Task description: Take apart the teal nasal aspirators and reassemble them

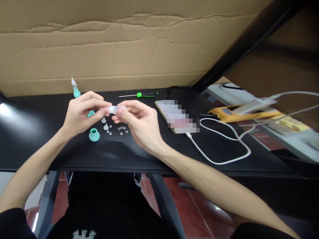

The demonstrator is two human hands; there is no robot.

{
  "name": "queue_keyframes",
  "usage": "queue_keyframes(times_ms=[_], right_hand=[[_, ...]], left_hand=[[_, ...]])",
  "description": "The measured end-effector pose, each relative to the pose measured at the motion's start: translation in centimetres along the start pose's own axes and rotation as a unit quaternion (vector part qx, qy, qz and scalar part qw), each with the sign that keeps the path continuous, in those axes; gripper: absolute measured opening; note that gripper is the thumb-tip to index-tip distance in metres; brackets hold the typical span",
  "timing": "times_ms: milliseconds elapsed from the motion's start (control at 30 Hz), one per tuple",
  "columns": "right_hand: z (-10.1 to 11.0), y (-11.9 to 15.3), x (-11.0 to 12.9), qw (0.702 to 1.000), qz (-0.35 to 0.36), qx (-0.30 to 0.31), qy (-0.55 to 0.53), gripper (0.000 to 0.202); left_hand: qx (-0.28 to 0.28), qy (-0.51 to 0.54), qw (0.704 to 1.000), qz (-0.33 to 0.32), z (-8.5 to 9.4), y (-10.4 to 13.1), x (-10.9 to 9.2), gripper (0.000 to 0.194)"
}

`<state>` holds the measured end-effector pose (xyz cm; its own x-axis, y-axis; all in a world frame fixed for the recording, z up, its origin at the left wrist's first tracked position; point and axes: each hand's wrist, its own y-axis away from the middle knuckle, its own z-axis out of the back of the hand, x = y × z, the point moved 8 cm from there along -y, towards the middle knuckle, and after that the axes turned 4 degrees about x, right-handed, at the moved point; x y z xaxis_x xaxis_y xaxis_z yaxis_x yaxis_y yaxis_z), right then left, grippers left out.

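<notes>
Between my two hands, above the black table, is a small translucent white plastic piece (113,110). My left hand (83,111) pinches its left end with thumb and fingertips. The right end is gripped between the thumb and fingers of my right hand (142,122). A teal bulb (94,135) with an open top stands just below my left hand; a second teal part (91,113) is partly hidden behind that hand. Small white funnel-like pieces (106,127) and several tiny rings (122,128) lie under my hands. An assembled teal bulb with white tip (76,92) stands behind my left hand.
A green and black screwdriver (147,95) lies at the back of the black table (62,156). To the right are a phone (174,116), its looping white cable (221,163) and a yellow-orange device (229,114). Cardboard (112,49) rises behind the table.
</notes>
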<state>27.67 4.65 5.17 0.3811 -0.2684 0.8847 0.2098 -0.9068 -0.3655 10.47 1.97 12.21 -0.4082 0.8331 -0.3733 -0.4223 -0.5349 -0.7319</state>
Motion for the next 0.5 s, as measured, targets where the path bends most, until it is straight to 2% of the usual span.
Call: queue_keyframes(times_ms=[133, 233, 367, 500], right_hand=[[-0.1, 0.2, -0.3, 1.0, -0.015, -0.003, 0.013, 0.041], [0.0, 0.4, 0.5, 0.998, 0.031, -0.015, 0.059, 0.037], [-0.1, 0.9, 1.8, 0.985, 0.103, -0.022, 0.134, 0.03], [-0.2, 1.0, 2.4, 0.957, 0.151, -0.005, 0.247, 0.026]], left_hand=[[-0.005, -0.053, 0.998, -0.017, 0.1, 0.0, -0.5, 0.016], [-0.008, -0.055, 0.998, -0.008, 0.1, 0.1, -0.5, 0.015], [-0.028, -0.006, 1.0, 0.01, 0.1, 0.3, -0.4, 0.011], [-0.031, 0.047, 0.998, 0.035, 0.0, 0.2, 0.0, 0.012]])
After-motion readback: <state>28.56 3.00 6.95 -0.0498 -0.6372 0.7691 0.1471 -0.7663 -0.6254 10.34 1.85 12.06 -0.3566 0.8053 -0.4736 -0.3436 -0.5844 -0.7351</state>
